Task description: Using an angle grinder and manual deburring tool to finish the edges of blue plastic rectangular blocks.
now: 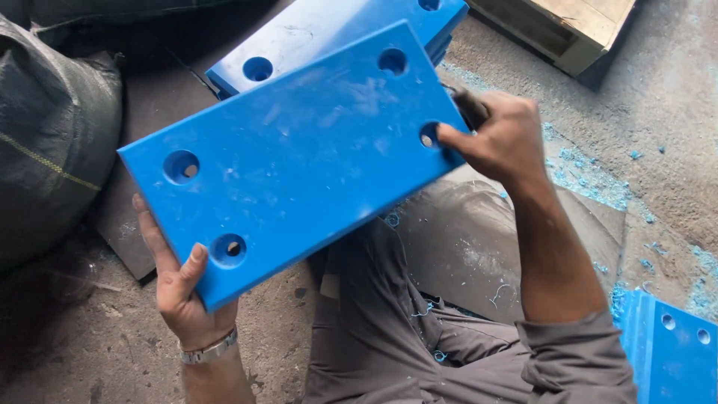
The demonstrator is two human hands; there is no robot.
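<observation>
I hold a thick blue plastic plate (299,157) with a round hole near each corner, tilted above my lap. My left hand (179,288) grips its near left corner, thumb on top beside a hole. My right hand (497,135) is closed around a small dark tool (470,107) at the plate's right edge, with a finger by the lower right hole. What kind of tool it is stays unclear.
Another blue plate (314,30) lies flat behind the held one. A third blue plate (673,352) is at the lower right. A dark woven sack (52,135) sits left. A wooden box (568,26) is top right. Blue shavings (591,172) litter the concrete floor.
</observation>
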